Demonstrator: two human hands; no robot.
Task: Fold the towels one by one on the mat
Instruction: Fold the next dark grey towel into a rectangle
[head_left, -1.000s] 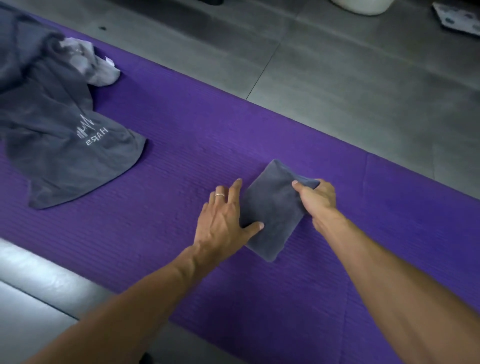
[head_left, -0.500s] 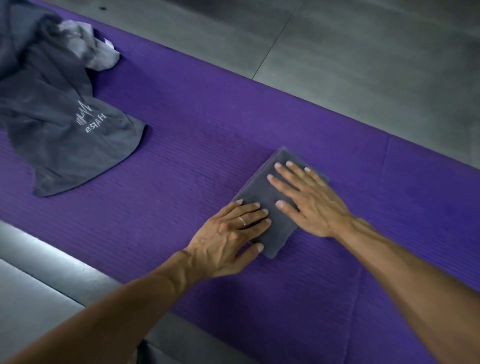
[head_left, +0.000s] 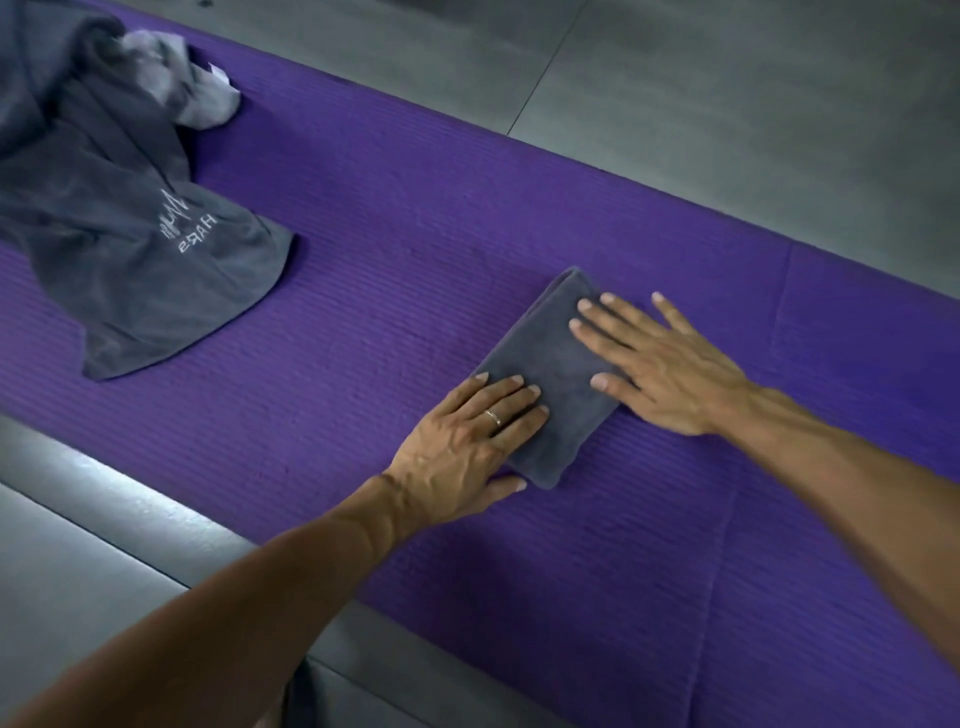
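folded towel: small dark-grey folded towel (head_left: 550, 364) is lying on the purple mat (head_left: 415, 249), just right of frame centre, long axis running approx 1 o'clock to 7 o'clock. Looks like a compact rectangle, fold apparently done.
left hand: left hand (head_left: 462, 441) is pressing flat on the towel's 7 o'clock end, fingers straight, ring on one finger, thumb lying on the mat by the near corner. Not gripping anything.
right hand: right hand (head_left: 660, 364) is lying flat w/ fingers spread, fingertips over the towel's 3 o'clock edge, palm and outer fingers on the mat. Also released, holding nothing.
step (judgement): prob. smoothing/flattening the finished fold before moving on.
unfolded pile: at 10 o'clock, well apart from the hands, a larger grey towel with white lettering (head_left: 130, 218) is sitting crumpled, w/ a lighter grey cloth (head_left: 176, 83) bunched at its far side. Both not yet folded.
surroundings: grey tiled floor (head_left: 727, 104) is showing beyond the mat at 12–2 o'clock.
risks: layers could be springing open once pressure comes off, since thick cloth resists a tight fold. Uneven sideways push from either palm could be skewing the edges or sliding the bundle on the ribbed mat.
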